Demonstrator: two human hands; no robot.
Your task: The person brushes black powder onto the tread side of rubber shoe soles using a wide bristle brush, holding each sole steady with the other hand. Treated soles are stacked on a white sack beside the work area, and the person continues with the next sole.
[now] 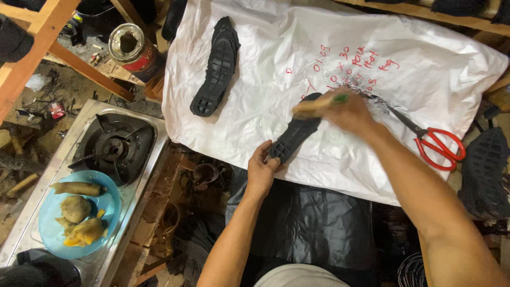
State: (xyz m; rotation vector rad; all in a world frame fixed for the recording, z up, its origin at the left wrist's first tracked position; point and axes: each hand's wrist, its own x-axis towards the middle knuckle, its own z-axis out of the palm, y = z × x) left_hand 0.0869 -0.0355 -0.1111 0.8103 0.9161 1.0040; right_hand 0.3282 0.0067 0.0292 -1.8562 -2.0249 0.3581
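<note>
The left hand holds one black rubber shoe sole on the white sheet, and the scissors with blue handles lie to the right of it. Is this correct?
Not quite: in the head view the scissors have red handles, not blue. The rest stands: the left hand holds a black rubber shoe sole on the white sheet, with the scissors to its right.

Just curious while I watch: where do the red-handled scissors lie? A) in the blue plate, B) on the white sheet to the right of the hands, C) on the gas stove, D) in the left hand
B: the red-handled scissors lie on the white sheet, right of the right hand, which no hand touches.
</note>
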